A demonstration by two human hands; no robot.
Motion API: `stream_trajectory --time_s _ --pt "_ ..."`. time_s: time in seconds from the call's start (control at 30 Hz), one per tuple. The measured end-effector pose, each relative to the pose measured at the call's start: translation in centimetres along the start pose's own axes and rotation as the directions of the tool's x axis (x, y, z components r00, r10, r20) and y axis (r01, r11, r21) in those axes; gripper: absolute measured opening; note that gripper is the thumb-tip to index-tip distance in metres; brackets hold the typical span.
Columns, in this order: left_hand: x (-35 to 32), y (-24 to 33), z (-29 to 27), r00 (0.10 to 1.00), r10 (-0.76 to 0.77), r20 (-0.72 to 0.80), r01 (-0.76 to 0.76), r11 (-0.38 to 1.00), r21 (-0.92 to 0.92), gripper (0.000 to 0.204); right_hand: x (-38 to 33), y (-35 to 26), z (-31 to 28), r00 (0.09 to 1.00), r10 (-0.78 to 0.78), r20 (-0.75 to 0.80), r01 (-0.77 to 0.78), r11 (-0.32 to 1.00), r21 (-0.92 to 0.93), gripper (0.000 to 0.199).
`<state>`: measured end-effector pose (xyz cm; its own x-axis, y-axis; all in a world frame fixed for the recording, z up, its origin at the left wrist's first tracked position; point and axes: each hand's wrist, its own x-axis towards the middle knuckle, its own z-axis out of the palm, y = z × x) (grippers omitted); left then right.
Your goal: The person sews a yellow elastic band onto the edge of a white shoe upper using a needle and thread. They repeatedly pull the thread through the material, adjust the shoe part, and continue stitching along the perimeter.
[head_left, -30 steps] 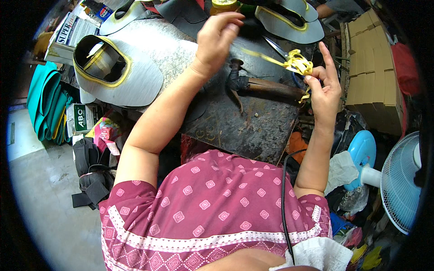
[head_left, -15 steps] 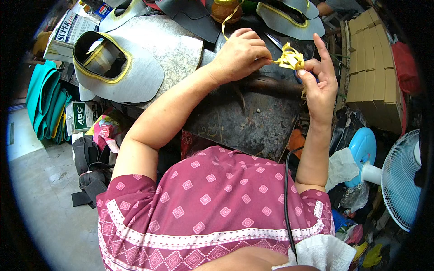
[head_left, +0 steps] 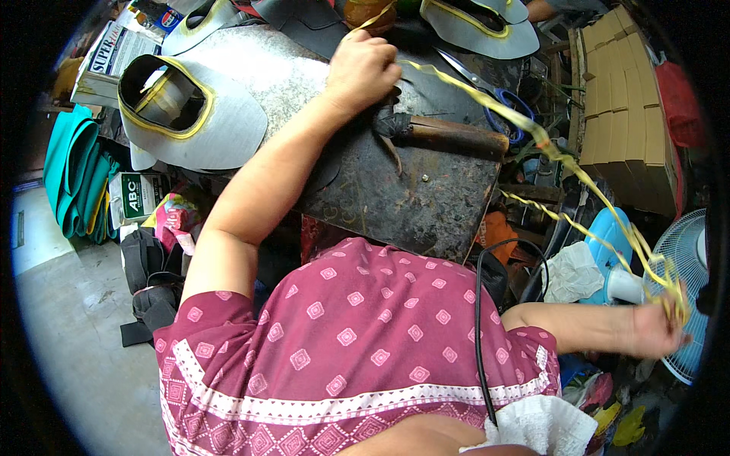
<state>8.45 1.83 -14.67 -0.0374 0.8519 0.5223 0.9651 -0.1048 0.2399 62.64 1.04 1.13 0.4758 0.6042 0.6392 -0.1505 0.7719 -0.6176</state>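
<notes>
A long, thin yellow strip (head_left: 572,169) stretches from one of my hands to the other, twisted along its length. My left hand (head_left: 363,70) is closed on it above the dark work table (head_left: 365,197), and a short end rises beyond the fist toward a brown round container (head_left: 370,15). Far out to the right, my right hand (head_left: 655,331) grips the gathered loops of the strip; it is smeared by motion and lies in front of the fan. A looser length of strip hangs between the table's edge and that hand.
Blue-handled scissors (head_left: 506,114) and a dark-wrapped wooden handle (head_left: 449,131) lie on the table. A grey piece with a yellow-edged opening (head_left: 236,121) rests at left, another grey piece (head_left: 517,38) at the back. Stacked tan boxes (head_left: 623,114) and a fan (head_left: 688,235) stand at right.
My right hand has swung from beside the left hand far out and down to the right, drawing the bunched strip out long. My left hand has shifted slightly left, still gripping the strip.
</notes>
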Motion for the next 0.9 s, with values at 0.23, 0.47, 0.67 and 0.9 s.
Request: stream_trajectory --time_s 0.23,0.47,0.67,0.9 --pt "-0.5 0.2 1.5 0.996 0.084 -0.02 -0.086 0.988 -0.131 0.015 -3.8 1.8 2.5 0.956 -0.238 0.17 0.284 0.894 -0.347 0.042" --pt "-0.4 0.2 1.2 0.986 0.005 -0.164 -0.045 0.969 -0.242 0.053 -10.4 6.8 12.0 0.878 0.312 0.362 -0.224 0.938 -0.266 0.058" --pt "0.8 2.1 -3.2 0.927 0.263 -0.266 -0.333 0.905 -0.266 0.056 -15.1 8.2 17.8 0.683 0.46 0.567 -0.439 0.879 -0.184 0.055" --pt "-0.4 10.2 -4.6 0.92 0.365 0.141 -0.021 0.405 -0.914 0.075 -15.2 7.7 19.7 0.649 0.281 0.707 -0.539 0.826 0.167 0.061"
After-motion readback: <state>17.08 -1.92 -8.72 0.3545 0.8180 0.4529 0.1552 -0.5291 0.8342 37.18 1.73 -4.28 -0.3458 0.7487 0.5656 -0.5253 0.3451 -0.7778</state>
